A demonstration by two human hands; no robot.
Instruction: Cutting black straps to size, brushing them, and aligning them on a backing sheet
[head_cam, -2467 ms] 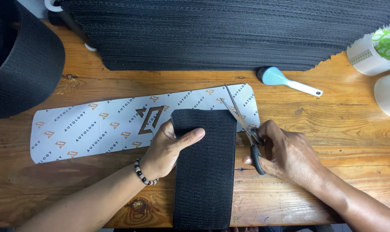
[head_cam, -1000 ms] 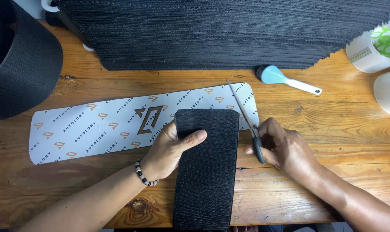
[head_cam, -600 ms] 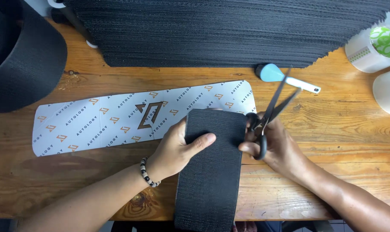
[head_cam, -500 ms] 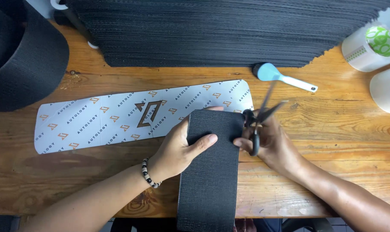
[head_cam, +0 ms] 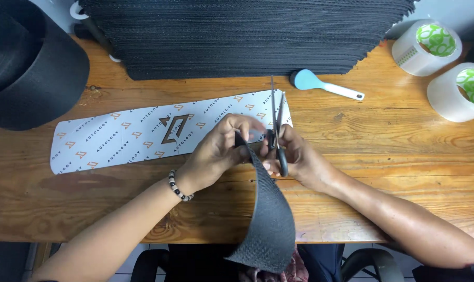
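Observation:
My left hand (head_cam: 221,149) pinches the top end of a wide black woven strip (head_cam: 271,219), which is lifted off the wooden table (head_cam: 393,156) and curls down past its front edge. In my right hand (head_cam: 297,154) is a pair of black-handled scissors (head_cam: 276,122), blades pointing up and nearly closed, right beside the strip's top edge. Both hands meet over the right end of a long white printed card (head_cam: 132,133) lying flat on the table.
A tall stack of black strips (head_cam: 247,36) fills the back of the table. A big black roll (head_cam: 28,62) sits at the far left. A blue-headed white-handled tool (head_cam: 323,84) and two clear tape rolls (head_cam: 427,44) (head_cam: 461,91) lie at the right.
The strip lay flat under my left palm; now my left hand has lifted and turned its top end. The scissors swung from the strip's right edge to upright, blades closing.

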